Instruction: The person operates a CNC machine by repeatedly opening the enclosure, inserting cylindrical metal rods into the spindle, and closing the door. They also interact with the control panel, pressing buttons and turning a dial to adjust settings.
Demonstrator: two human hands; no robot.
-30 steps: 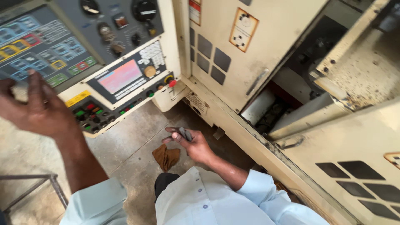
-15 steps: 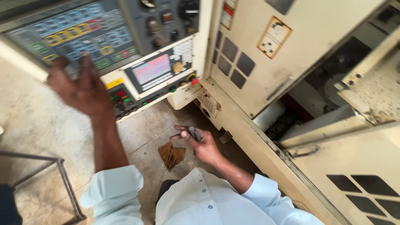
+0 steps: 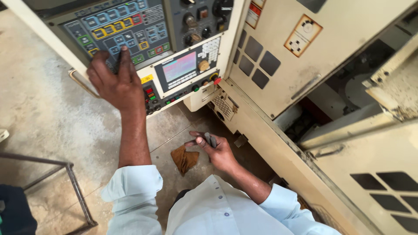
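My left hand [image 3: 114, 80] is raised to the machine's control panel [image 3: 143, 30], with a fingertip pressed on the coloured keypad buttons. Below the keypad sits a small lit screen [image 3: 179, 67] with a yellow knob beside it. My right hand [image 3: 215, 150] hangs low in front of my chest, fingers closed around a small dark metal piece [image 3: 210, 139]. I wear a pale blue long-sleeved shirt.
A brown rag [image 3: 184, 159] lies on the concrete floor under my right hand. The cream machine body [image 3: 278, 74] fills the right side, its door open on a dark interior [image 3: 348, 95]. A metal frame [image 3: 69, 182] stands at lower left.
My left hand has risen from beside the panel up onto the keypad. My right hand has kept its hold on the dark piece and barely moved. The view has shifted towards the panel.
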